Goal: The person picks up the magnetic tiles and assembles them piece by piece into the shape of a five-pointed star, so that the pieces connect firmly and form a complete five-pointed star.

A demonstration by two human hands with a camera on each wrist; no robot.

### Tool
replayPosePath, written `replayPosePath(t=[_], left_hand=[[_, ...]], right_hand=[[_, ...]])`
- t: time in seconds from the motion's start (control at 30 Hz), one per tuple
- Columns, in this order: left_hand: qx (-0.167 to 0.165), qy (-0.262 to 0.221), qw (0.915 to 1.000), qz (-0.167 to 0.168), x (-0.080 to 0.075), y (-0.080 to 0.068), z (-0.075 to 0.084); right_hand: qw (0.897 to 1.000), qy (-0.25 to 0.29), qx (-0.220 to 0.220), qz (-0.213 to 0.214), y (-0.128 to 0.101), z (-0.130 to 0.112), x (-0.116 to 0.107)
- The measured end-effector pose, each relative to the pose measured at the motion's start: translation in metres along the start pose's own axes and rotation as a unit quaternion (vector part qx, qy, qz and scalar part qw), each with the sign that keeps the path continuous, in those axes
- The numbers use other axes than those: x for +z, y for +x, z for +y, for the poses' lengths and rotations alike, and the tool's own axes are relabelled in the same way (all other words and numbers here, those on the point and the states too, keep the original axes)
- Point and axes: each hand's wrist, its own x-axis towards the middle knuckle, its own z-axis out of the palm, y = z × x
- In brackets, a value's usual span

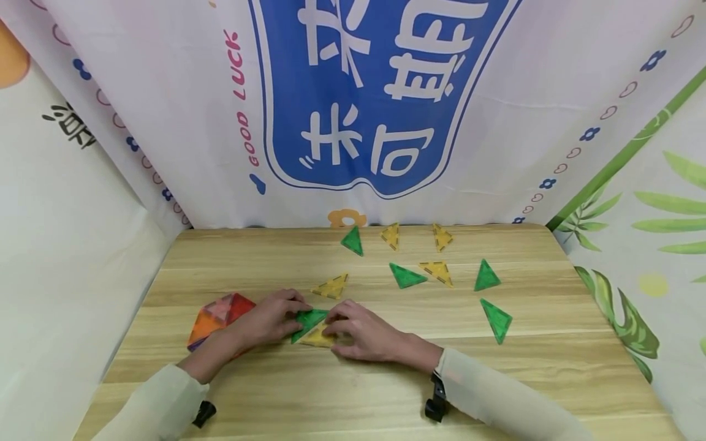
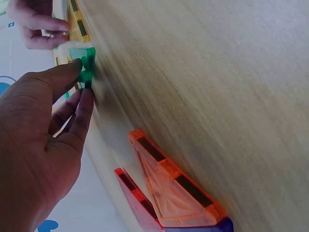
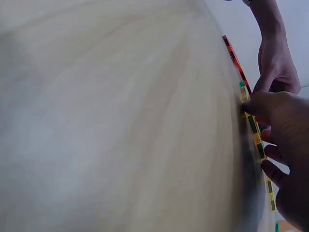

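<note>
In the head view my left hand (image 1: 271, 320) pinches a translucent green triangular magnetic tile (image 1: 310, 321) near the front middle of the table. Its thumb and fingertips hold the tile's edges in the left wrist view. From the other side, my right hand (image 1: 364, 334) grips a yellow triangular magnetic tile (image 1: 317, 337) with curled fingers. The two tiles lie long edge against long edge, and fingertips cover parts of both. Seen edge-on in the right wrist view, the yellow tile (image 3: 253, 124) shows dark magnet strips between thumb and fingers.
Left of the hands, partly behind the left forearm, sits a group of red, pink, orange (image 1: 205, 326) and purple tiles. A loose yellow tile (image 1: 332, 286) lies just beyond the hands. Several green (image 1: 407, 275) and yellow triangles (image 1: 438, 272) are scattered toward the back and right.
</note>
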Motion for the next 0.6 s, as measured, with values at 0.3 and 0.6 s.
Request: replayPosePath(t=[0.3, 0.6], left_hand=[[-0.023, 0.008, 0.9996, 0.01, -0.001, -0.003, 0.0], [-0.037, 0.026, 0.9985, 0.033, 0.0, 0.001, -0.003]], right_hand=[[1.0, 0.018, 0.013, -0.009, 0.015, -0.001, 0.001], [0.999, 0.039, 0.006, 0.022, 0.009, 0.005, -0.006]])
